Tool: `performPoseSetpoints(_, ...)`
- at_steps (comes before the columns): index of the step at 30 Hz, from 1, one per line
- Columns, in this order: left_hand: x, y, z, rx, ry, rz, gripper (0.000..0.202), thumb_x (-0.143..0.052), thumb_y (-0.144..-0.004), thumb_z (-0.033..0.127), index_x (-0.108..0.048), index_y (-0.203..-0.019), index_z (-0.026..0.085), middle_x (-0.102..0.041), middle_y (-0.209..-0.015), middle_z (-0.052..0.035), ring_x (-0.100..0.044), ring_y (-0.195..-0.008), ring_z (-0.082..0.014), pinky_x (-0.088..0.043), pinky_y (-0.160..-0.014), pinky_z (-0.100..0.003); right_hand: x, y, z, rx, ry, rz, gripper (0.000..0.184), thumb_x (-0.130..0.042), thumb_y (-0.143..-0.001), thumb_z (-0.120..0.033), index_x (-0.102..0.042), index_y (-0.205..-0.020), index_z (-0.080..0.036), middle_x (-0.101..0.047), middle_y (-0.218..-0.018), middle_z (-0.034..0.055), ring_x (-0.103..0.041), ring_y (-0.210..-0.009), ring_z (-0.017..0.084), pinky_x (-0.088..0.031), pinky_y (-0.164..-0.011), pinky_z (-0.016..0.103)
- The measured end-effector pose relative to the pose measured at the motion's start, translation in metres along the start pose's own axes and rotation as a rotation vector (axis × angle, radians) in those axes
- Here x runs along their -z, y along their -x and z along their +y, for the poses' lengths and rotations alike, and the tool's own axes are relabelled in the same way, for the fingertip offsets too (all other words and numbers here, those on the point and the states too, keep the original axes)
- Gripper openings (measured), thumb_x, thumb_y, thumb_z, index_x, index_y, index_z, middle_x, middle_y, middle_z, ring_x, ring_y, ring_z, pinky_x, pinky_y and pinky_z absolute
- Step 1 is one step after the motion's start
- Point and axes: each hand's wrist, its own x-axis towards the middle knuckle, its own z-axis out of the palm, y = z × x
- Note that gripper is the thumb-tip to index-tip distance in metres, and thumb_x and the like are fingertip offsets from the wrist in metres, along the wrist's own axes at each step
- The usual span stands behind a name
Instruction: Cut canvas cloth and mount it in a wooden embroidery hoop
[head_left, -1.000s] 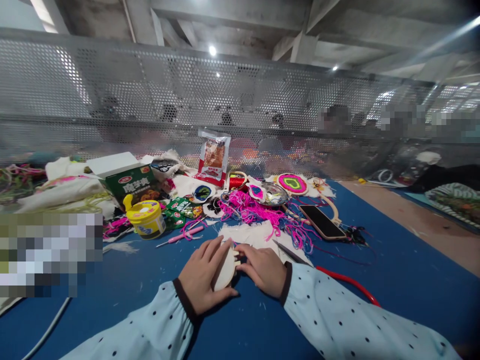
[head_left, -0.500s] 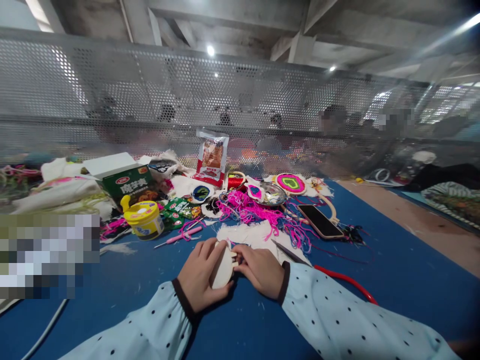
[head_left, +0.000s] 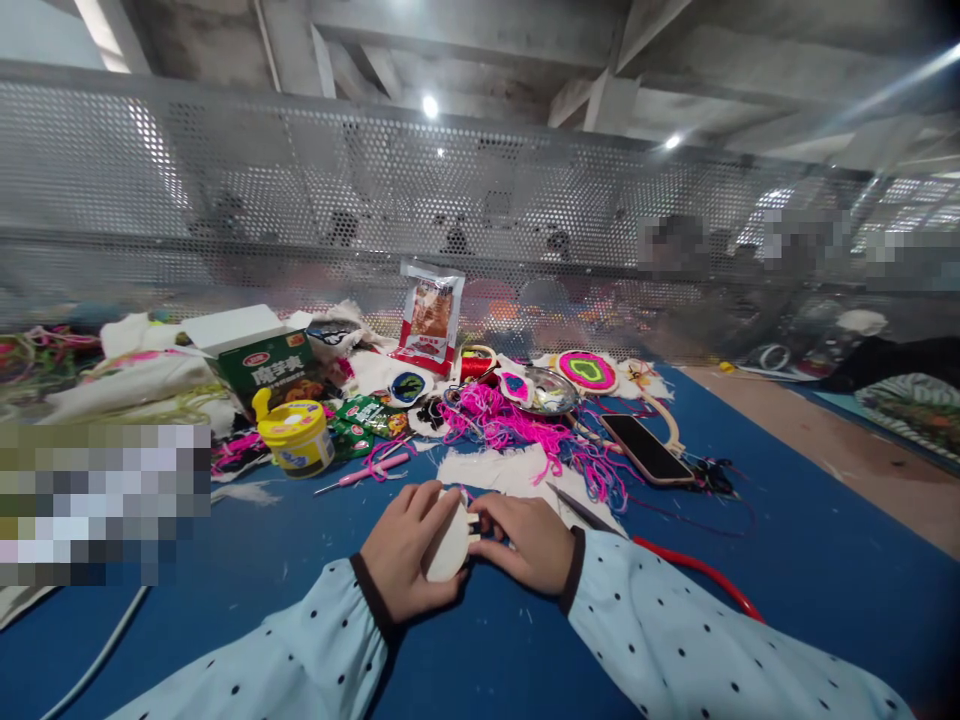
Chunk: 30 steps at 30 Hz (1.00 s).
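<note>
My left hand [head_left: 409, 555] is closed around a small embroidery hoop [head_left: 448, 545] with white cloth across it, tilted just above the blue table. My right hand [head_left: 531, 540] pinches at the clamp end of this hoop, where two light wooden tabs stick out; what lies between its fingertips is partly hidden. Behind the hands lies a piece of white cloth [head_left: 495, 470]. Scissors with red handles [head_left: 697, 565] lie by my right sleeve, their blades on the cloth. A punch needle with a pink handle [head_left: 375, 471] rests beyond my left hand.
Pink yarn [head_left: 502, 420] lies heaped in the middle, with a metal dish [head_left: 559, 395] behind it. A phone [head_left: 646, 450] lies to the right beside a larger hoop [head_left: 667, 420]. To the left stand a yellow tub [head_left: 298, 440] and a green box [head_left: 266, 370]. A perforated metal screen [head_left: 480, 200] closes the back.
The whole view has shifted slightly, with things appearing a little further right. Both hands keep their hold on the hoop; the right fingers have moved slightly at its clamp.
</note>
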Motion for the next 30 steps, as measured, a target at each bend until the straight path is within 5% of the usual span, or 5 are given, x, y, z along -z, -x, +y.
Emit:
performPoseSetpoints(13, -0.0038, 0.0023, -0.0023, 0.009, 0.019, 0.035, 0.081, -0.064, -0.064, 0.044, -0.031, -0.134, 0.021, -0.043, -0.123, -0.0117, -0.04, -0.111, -0.0304, -0.036, -0.094, -0.046, -0.0094, 0.0, 0.0017, 0.02, 0.171, 0.002, 0.029, -0.044, -0.09, -0.036, -0.047, -0.11, -0.015, -0.062, -0.096, 0.0052, -0.059, -0.079, 0.017, -0.038, -0.066, 0.026)
performPoseSetpoints(30, 0.0006, -0.0004, -0.0017, -0.01, 0.02, 0.024, 0.068, -0.062, -0.064, 0.037, -0.039, -0.126, 0.022, -0.046, -0.118, -0.0106, -0.043, -0.105, -0.0291, -0.039, -0.09, -0.044, -0.0026, 0.0007, 0.0061, 0.059, -0.033, 0.001, 0.038, -0.048, -0.087, -0.044, -0.048, -0.114, -0.018, -0.061, -0.105, 0.0062, -0.057, -0.087, 0.016, -0.042, -0.074, 0.025)
